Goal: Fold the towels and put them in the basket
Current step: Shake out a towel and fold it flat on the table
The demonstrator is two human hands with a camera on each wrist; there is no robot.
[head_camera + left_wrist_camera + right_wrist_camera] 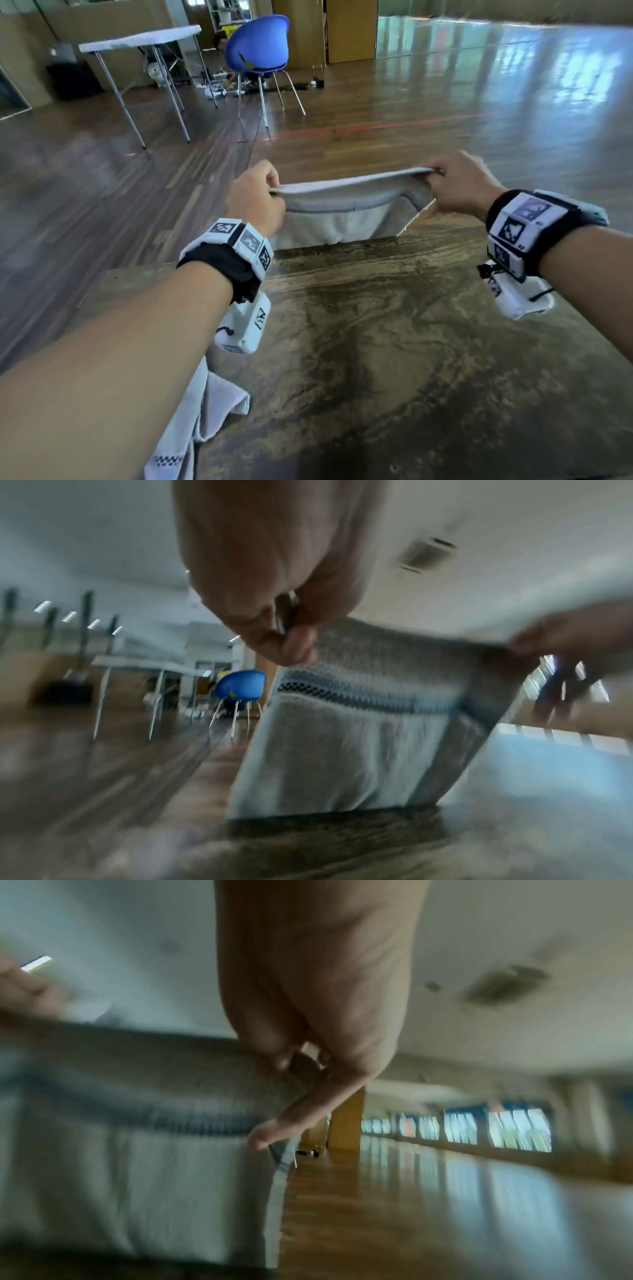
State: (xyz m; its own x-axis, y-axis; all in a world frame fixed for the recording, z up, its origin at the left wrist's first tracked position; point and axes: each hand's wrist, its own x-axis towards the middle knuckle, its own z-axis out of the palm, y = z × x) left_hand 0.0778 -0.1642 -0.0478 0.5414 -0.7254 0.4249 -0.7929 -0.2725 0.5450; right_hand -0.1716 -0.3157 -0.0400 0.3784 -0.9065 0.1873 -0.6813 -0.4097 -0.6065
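Note:
A white towel [342, 212] with a dark checked band hangs stretched between both hands beyond the far edge of the brown table [376, 342]. My left hand [257, 200] pinches its upper left corner and my right hand [452, 188] pinches the upper right corner. The left wrist view shows the towel [342, 750] hanging down past the table edge below the pinching left hand [287, 631]. Blurred in the right wrist view, the towel [137, 1177] drops from my right hand [301, 1064]. A second white towel [198, 411] lies crumpled on the table's near left, partly under my left forearm. No basket is in view.
Wooden floor surrounds the table. A blue chair [260, 48] and a white folding table [137, 37] stand at the far left, with cables on the floor near them. A wooden cabinet [349, 31] stands at the back.

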